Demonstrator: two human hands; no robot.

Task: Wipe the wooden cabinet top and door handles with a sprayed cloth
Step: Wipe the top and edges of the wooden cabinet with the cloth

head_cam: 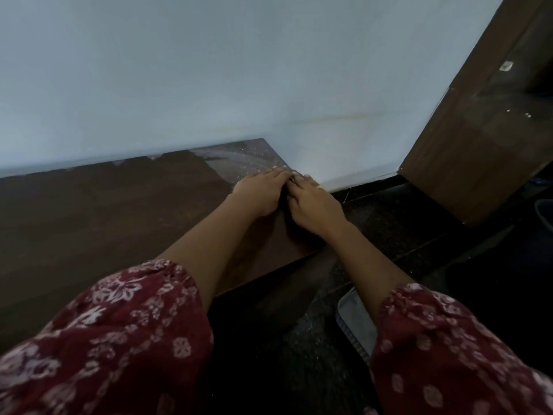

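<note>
The left hand (260, 190) lies palm down, fingers stretched flat, on the far right end of the wooden cabinet top (98, 211), and the right hand (314, 205) lies just beside it at the top's right edge, fingers bent slightly downward and touching the left hand's fingers. Something dark shows in the narrow gap between the two hands, possibly a cloth, but the view is too dim to tell, so whether either hand grips anything cannot be told. Just beyond the fingertips the corner of the top looks grey, dusty and speckled. Both forearms reach out from dark red floral sleeves (125, 339). Behind the cabinet stands a pale wall (239, 70); to the right are a dark floor (404, 235) and a brown wooden panel (478, 139).
</note>
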